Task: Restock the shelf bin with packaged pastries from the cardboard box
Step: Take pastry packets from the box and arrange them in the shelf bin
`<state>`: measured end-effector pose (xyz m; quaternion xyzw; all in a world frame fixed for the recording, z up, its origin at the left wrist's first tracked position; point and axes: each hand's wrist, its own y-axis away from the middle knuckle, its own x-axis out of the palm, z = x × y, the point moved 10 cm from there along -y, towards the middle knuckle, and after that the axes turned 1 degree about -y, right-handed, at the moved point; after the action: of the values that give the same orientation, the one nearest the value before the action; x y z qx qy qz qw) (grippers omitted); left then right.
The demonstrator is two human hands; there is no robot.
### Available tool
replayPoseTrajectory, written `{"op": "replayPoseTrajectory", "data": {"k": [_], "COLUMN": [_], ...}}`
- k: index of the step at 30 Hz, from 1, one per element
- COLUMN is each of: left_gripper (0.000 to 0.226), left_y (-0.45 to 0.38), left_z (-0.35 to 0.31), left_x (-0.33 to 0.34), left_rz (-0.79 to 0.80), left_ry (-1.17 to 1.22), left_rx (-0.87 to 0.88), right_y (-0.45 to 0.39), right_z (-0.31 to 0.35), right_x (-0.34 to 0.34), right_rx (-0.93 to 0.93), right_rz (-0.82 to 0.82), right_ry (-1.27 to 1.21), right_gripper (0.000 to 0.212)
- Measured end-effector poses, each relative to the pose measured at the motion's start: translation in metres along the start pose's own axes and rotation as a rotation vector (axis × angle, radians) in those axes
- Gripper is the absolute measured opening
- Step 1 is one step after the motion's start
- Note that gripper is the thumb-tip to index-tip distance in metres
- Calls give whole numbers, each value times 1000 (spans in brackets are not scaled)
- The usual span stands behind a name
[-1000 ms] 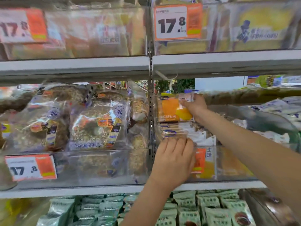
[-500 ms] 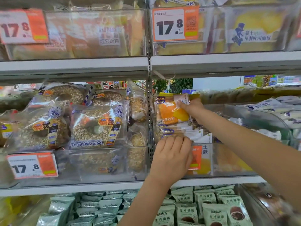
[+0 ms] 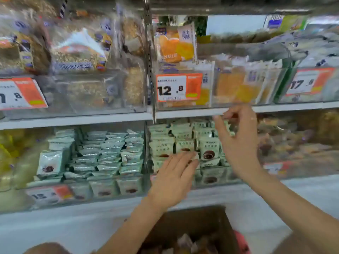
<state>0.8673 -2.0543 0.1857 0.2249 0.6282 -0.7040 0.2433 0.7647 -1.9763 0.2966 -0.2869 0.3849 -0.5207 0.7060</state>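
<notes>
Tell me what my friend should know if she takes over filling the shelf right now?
Left hand: open, empty, in front of the green packets.
Right hand: fingers loosely curled, holding nothing.
Orange pastry packs are piled above the rim of the clear bin with the 12.8 tag.
Cardboard box sits below with packets inside.
Left: take more from the box and add them to the bin.

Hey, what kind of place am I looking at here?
Most likely a grocery store's bakery aisle: orange price tags clipped to clear shelf bins, packaged pastries stacked inside, and an open cardboard box of stock below.
</notes>
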Motion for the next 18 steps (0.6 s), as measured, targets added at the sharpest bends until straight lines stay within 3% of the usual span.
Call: {"op": "replayPoseTrajectory", "data": {"k": [2, 6, 10, 14, 16, 18], "left_gripper": [31, 30, 33, 37, 32, 21], "left_y": [54, 156, 283, 397, 419, 418], "left_z": [-17, -34, -26, -22, -26, -29], "left_x": [33, 87, 118, 114, 115, 120], "left_rz": [167, 519, 897, 1169, 1269, 1242], "left_ry": [68, 202, 213, 260, 269, 296], "left_rx": [-54, -275, -696, -1084, -1108, -1072], "right_y": [70, 216, 343, 457, 500, 535], "right_z": [-27, -97, -154, -180, -190, -196], "right_x": [15, 64, 100, 111, 106, 103], "right_rx": [82, 337, 567, 875, 969, 1045], "right_rz": [146, 596, 1043, 1458, 1595, 1720], "right_ry": [52, 134, 279, 316, 428, 505], "right_gripper": [20, 19, 22, 42, 59, 71]}}
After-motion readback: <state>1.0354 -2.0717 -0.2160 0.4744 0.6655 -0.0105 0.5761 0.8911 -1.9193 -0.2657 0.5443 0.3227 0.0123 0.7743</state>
